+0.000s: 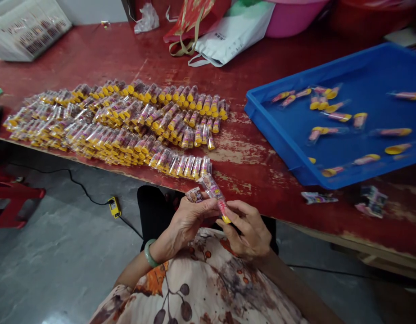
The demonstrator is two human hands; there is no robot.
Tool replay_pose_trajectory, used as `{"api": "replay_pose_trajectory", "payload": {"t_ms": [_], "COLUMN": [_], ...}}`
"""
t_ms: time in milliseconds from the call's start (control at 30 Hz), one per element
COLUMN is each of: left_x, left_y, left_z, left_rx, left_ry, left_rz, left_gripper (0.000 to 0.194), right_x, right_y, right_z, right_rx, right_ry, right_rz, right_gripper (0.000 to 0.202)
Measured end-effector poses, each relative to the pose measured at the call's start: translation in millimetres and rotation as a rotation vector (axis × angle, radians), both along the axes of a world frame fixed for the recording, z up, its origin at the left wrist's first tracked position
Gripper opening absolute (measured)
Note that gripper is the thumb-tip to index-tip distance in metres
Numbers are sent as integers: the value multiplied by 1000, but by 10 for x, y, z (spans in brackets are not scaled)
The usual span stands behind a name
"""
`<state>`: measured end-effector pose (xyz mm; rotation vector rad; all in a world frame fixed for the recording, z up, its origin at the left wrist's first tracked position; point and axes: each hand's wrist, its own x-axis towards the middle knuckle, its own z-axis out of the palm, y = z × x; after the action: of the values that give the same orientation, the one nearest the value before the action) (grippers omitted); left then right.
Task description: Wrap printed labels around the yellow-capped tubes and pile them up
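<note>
Head view: left hand [187, 220] and right hand [251, 234], fingers [241, 222] clamped on one yellow-ended tube [214, 192]; one blue tray [366, 92]

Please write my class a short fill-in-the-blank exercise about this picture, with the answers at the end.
1. The left hand and right hand both touch a tube whose end nearest the wearer is coloured ____.
2. The colour of the bangle is ____.
3. The colour of the tray is ____.
4. As the wearer sees it, the tray lies on the ____ side of the pile.

Answers: yellow; green; blue; right.
</note>
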<state>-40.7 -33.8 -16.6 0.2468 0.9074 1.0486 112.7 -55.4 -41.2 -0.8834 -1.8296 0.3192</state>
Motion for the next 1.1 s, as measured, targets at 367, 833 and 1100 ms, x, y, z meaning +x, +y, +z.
{"api": "replay_pose_trajectory", "payload": {"t_ms": [367, 833, 1100], "left_x": [18, 39, 85], "left_y": [-40, -55, -104], "left_z": [74, 6, 37], "left_rx": [5, 52, 17], "left_ry": [35, -38, -26], "left_rz": [-211, -150, -115], "left_gripper": [29, 29, 37], "right_x": [-22, -21, -57], "right_y": [225, 45, 9], "right_z": [35, 122, 80], "right_rx": [-484, -2, 113], "right_ry": [304, -49, -82], "right_rz": [-16, -142, -209], "right_gripper": [46, 46, 48]}}
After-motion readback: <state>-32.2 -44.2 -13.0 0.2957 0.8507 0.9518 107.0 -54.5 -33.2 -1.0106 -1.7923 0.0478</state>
